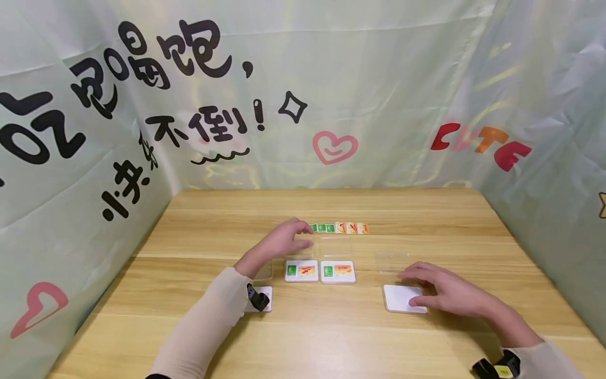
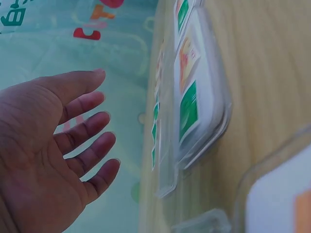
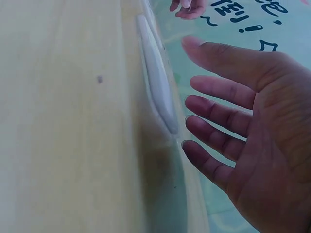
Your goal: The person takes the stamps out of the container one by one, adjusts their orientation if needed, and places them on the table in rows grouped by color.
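Note:
My left hand [image 1: 283,241] [image 2: 53,141] hovers above the clear lids at mid-table, fingers loosely bent and holding nothing. Just in front of it lie two flat clear cases, a left one [image 1: 301,277] and a right one [image 1: 338,279], each with a white inside bearing a green and an orange picture. Beyond its fingertips runs a row of small green and orange picture pieces [image 1: 351,228]. My right hand [image 1: 447,289] [image 3: 262,116] hangs over the right side of a plain white case [image 1: 396,298] [image 3: 158,80], fingers apart with nothing between them.
Another case [image 1: 265,305] is partly hidden behind my left wrist. Raised transparent lids, such as one lid [image 1: 336,246], stand behind the cases. The wooden table [image 1: 331,342] is enclosed by printed cloth walls [image 1: 393,95] at the back and sides.

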The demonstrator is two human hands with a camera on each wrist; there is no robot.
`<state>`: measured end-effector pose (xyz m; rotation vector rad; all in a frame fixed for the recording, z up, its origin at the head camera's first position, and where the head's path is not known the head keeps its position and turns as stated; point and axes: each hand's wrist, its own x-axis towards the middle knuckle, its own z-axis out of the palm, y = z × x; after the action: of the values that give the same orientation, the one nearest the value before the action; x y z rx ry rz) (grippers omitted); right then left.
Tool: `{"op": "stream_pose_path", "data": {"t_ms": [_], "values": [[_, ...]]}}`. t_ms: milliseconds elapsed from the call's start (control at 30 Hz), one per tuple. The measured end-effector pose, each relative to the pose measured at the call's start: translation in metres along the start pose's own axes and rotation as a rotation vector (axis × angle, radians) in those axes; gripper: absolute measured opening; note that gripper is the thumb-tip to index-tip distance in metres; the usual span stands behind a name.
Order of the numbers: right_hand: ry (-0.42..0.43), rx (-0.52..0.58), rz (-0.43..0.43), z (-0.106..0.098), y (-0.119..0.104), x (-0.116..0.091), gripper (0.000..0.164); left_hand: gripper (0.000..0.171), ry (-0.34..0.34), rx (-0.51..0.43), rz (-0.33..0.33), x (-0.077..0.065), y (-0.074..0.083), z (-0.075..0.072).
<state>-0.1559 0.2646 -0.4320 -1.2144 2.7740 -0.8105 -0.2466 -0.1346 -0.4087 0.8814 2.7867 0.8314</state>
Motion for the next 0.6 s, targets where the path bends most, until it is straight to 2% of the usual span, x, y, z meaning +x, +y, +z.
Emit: {"op": "stream_pose_path", "data": {"t_ms": [300, 600], "values": [[-0.018, 0.062, 0.094, -0.002, -0.006, 0.02, 0.048, 0.041, -0.032, 0.055, -0.001, -0.008, 0.007, 0.01], [0.019, 0.109, 0.12, -0.001, -0.013, 0.04, 0.05, 0.053, -0.087, 0.088, 0.017, -0.011, 0.015, 0.015]]}}
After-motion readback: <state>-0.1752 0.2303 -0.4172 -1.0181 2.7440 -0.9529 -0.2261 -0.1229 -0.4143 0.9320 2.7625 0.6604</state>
